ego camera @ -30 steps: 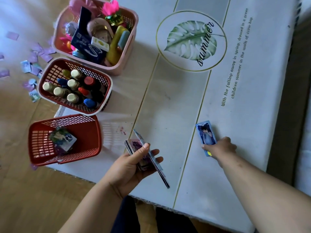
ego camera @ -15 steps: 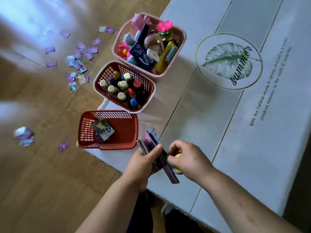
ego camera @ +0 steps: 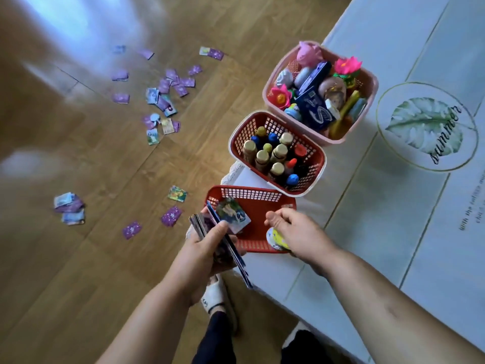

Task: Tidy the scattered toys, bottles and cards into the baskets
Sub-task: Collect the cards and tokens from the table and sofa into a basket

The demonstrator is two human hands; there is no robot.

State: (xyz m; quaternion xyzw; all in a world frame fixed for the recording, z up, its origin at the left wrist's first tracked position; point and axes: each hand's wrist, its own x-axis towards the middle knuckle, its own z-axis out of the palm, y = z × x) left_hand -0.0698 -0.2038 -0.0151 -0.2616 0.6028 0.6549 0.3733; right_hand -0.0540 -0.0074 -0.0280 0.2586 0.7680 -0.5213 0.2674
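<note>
Floor's brown wood-look planking [ego camera: 78,258] with a glossy sheen. Low red perforated plastic basket [ego camera: 258,197] looks smooth. Small purple-backed cards [ego camera: 171,216] look like glossy paper.

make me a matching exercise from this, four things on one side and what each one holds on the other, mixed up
Column one
1. pink basket
2. middle red basket
3. left hand
4. right hand

Column two
A. stack of cards
B. toys
C. round yellow and white piece
D. upright bottles

Pairs: 1-B, 2-D, 3-A, 4-C
</note>
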